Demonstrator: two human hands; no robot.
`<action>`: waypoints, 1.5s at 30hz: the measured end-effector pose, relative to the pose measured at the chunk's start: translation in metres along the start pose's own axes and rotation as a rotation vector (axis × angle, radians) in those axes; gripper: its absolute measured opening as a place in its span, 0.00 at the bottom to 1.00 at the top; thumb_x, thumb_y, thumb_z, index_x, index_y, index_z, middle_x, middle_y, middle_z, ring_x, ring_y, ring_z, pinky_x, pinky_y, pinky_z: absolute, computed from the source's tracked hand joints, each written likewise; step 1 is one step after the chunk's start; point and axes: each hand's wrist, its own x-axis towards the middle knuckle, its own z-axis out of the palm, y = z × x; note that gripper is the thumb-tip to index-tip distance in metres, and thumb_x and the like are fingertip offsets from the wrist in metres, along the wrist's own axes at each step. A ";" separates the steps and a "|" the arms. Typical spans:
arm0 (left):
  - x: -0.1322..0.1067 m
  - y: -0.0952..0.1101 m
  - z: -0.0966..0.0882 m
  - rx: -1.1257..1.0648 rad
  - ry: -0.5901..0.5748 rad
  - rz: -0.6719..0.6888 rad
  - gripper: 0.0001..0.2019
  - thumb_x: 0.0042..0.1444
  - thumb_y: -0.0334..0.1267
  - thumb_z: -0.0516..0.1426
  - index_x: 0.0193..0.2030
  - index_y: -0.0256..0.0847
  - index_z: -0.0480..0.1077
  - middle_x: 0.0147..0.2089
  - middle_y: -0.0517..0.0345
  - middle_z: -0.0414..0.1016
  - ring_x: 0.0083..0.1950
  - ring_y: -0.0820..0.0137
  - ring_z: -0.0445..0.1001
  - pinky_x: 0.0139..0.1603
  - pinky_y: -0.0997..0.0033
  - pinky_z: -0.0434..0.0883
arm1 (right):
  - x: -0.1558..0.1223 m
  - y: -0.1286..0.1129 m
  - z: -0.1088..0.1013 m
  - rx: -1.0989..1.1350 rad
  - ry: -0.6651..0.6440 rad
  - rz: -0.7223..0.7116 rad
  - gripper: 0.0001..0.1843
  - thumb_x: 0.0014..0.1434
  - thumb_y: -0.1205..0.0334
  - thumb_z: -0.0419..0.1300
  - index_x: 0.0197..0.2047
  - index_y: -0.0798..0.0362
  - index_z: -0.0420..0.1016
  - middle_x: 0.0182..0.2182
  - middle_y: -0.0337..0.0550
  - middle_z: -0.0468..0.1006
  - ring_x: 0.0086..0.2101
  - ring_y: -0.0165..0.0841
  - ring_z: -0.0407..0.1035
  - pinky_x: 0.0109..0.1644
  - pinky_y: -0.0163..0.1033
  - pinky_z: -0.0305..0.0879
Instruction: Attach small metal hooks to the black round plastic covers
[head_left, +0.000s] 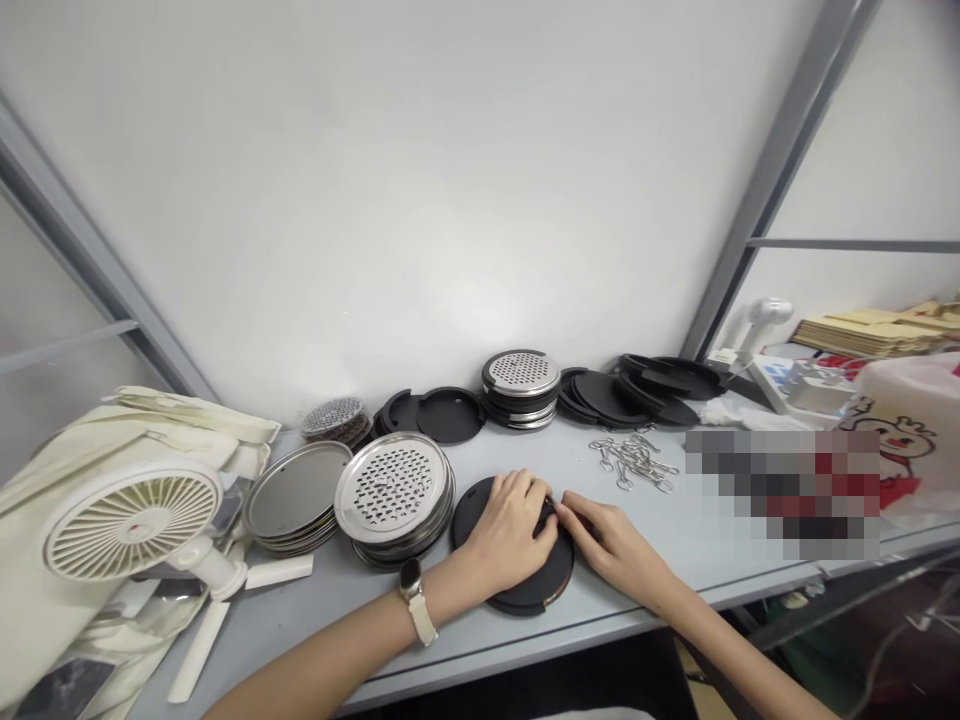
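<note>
A round black disc (529, 586) lies flat on the grey table (679, 545) near its front edge. My left hand (508, 528) rests on top of it, fingers curled and pressing at the disc's right rim. From the right, my right hand (609, 545) pinches a small dark part at that same rim, fingertips meeting those of the left hand. What the part is stays hidden by the fingers. A watch with a pale strap sits on my left wrist.
Stacks of perforated metal discs (393, 492) and plain metal lids (295, 490) stand left of the hands. More black discs (450, 413) and a metal stack (520, 385) line the wall. Wire clips (631, 461) lie right. A white fan (131, 525) stands far left.
</note>
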 end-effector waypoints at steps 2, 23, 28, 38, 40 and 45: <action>0.000 0.000 0.000 0.001 0.003 -0.004 0.04 0.60 0.32 0.54 0.41 0.41 0.62 0.43 0.56 0.66 0.46 0.63 0.65 0.51 0.60 0.63 | 0.001 0.000 0.000 0.001 0.001 -0.002 0.17 0.70 0.58 0.44 0.28 0.50 0.56 0.22 0.34 0.63 0.24 0.31 0.61 0.30 0.35 0.55; 0.000 0.001 0.001 0.009 0.017 -0.023 0.06 0.59 0.33 0.55 0.43 0.40 0.63 0.46 0.54 0.64 0.48 0.64 0.64 0.52 0.61 0.64 | -0.001 0.000 -0.001 -0.017 0.024 0.005 0.17 0.69 0.58 0.44 0.27 0.50 0.57 0.21 0.33 0.64 0.23 0.30 0.61 0.29 0.35 0.57; 0.000 0.001 -0.002 -0.012 -0.004 0.006 0.05 0.60 0.33 0.54 0.42 0.40 0.63 0.45 0.53 0.64 0.49 0.63 0.65 0.53 0.60 0.64 | -0.001 0.000 -0.002 0.014 0.028 0.037 0.18 0.69 0.57 0.43 0.27 0.50 0.58 0.21 0.34 0.64 0.23 0.30 0.60 0.29 0.35 0.57; 0.001 0.002 -0.003 -0.009 -0.027 0.023 0.03 0.61 0.32 0.52 0.41 0.40 0.62 0.43 0.54 0.64 0.48 0.63 0.65 0.52 0.60 0.64 | -0.002 0.002 -0.002 0.038 0.040 0.048 0.19 0.69 0.55 0.43 0.26 0.50 0.57 0.21 0.33 0.62 0.23 0.30 0.59 0.29 0.34 0.56; 0.001 0.002 -0.003 -0.009 -0.023 0.025 0.03 0.61 0.32 0.53 0.42 0.40 0.62 0.44 0.54 0.64 0.48 0.63 0.65 0.52 0.61 0.65 | -0.001 0.002 -0.002 0.045 0.039 0.055 0.19 0.69 0.55 0.43 0.26 0.50 0.57 0.21 0.33 0.62 0.23 0.30 0.59 0.29 0.34 0.57; 0.001 0.002 -0.001 -0.014 -0.020 0.007 0.04 0.60 0.32 0.53 0.41 0.40 0.61 0.44 0.54 0.64 0.48 0.63 0.65 0.52 0.61 0.65 | 0.001 0.000 -0.003 0.054 0.007 0.069 0.19 0.69 0.55 0.44 0.26 0.50 0.60 0.21 0.34 0.65 0.24 0.30 0.61 0.30 0.35 0.58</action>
